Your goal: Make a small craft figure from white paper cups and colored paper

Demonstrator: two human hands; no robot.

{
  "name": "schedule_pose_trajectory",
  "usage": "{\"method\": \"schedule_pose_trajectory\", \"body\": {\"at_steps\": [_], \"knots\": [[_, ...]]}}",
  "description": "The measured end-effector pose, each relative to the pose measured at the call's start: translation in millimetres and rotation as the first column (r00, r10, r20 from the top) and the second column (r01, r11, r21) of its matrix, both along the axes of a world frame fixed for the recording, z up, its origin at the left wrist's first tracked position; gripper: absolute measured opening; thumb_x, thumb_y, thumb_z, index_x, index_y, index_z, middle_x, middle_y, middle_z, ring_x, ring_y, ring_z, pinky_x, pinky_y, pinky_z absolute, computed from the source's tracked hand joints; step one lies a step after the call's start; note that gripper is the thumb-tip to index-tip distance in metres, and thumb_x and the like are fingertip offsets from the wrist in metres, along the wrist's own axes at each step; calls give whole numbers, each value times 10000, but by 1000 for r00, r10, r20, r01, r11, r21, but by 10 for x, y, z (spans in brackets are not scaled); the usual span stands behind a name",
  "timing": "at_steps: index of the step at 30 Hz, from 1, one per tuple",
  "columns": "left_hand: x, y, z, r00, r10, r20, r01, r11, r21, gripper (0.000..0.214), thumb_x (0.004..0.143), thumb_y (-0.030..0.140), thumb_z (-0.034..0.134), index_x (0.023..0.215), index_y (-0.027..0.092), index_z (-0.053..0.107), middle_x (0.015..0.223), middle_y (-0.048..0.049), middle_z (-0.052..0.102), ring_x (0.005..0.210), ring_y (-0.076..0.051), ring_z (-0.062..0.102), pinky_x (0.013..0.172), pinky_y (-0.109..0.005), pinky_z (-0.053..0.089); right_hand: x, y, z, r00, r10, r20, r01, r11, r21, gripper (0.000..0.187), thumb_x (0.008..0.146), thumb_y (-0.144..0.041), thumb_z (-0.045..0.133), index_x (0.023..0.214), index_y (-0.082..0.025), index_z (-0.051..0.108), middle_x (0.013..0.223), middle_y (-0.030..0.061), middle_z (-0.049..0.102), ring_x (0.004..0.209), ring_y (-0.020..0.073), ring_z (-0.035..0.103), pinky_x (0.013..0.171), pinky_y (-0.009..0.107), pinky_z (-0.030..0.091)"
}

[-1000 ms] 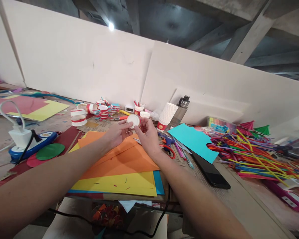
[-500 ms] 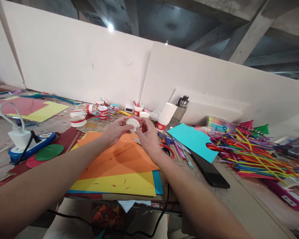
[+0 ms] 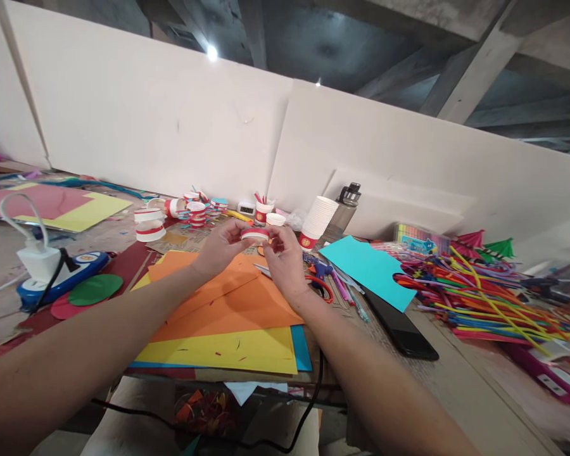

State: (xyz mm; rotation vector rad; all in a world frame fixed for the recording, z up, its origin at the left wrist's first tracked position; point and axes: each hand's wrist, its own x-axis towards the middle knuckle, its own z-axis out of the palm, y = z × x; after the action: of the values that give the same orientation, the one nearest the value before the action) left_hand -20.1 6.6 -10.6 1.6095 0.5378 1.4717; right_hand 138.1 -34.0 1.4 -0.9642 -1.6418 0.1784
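Both my hands pinch a short red-and-white cut piece of paper cup (image 3: 255, 235) above the table, seen edge-on. My left hand (image 3: 220, 248) grips its left side with thumb and fingers closed. My right hand (image 3: 285, 261) grips its right side the same way. Under the hands lie orange paper sheets (image 3: 228, 297) on a yellow sheet (image 3: 228, 351) and a blue sheet. Red-handled scissors (image 3: 320, 285) lie just right of my right hand.
A stack of white paper cups (image 3: 319, 218) and a dark bottle (image 3: 344, 209) stand behind. Cut cup pieces (image 3: 149, 225) sit at the back left. A turquoise sheet (image 3: 368, 266), black phone (image 3: 399, 326), pipe cleaners (image 3: 479, 291) and a power strip (image 3: 61, 275) surround the paper.
The cup piece has tilted from showing its white round face to lying edge-on, and both hands have dropped slightly.
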Motion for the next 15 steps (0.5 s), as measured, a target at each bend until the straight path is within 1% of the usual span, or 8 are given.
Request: {"method": "schedule_pose_trajectory", "body": {"at_steps": [3,5,8,10,12,15], "knots": [[-8,3,-13,992,103,-78,-96,991,88,238,774,351,766,887,179,647,893,-37,679,851,-168,625,792,-304,491,7,19,-15,1000,-2,-16,1,1000,-30,180,826,-169,548,989,-213,610,927,25,567,719,139,509,672,289,440],[-5,0,-11,989,117,-90,-110,991,81,242,772,350,762,897,178,645,905,-45,689,859,-176,631,799,-315,495,5,23,-18,999,4,-54,-7,998,-59,158,832,-207,554,982,-215,607,917,20,577,715,138,503,670,286,436],[14,-12,16,998,46,-36,-47,998,-38,298,721,337,795,910,166,639,912,-47,710,836,-168,637,772,-309,499,-1,25,-17,990,23,-138,-42,990,-137,143,839,-277,565,961,-213,606,871,3,585,711,138,494,682,285,427],[30,-21,38,1000,-10,4,10,988,-155,358,661,327,832,920,159,649,880,-40,716,765,-151,619,681,-281,485,0,30,-15,977,29,-212,-74,976,-203,168,823,-324,590,944,-209,612,829,-8,587,708,140,501,691,287,427],[42,-26,52,997,-64,38,72,958,-277,398,613,324,860,913,151,664,835,-39,713,697,-135,588,591,-254,447,7,41,-11,956,31,-292,-117,952,-284,203,799,-358,620,931,-203,626,782,-21,589,686,136,505,677,283,423],[45,-24,44,985,-130,111,165,900,-404,389,607,342,875,872,133,680,819,-59,711,680,-131,594,554,-240,421,22,66,-5,915,18,-403,-195,895,-401,201,755,-355,663,872,-191,653,706,-40,580,608,110,468,600,258,381]]}}
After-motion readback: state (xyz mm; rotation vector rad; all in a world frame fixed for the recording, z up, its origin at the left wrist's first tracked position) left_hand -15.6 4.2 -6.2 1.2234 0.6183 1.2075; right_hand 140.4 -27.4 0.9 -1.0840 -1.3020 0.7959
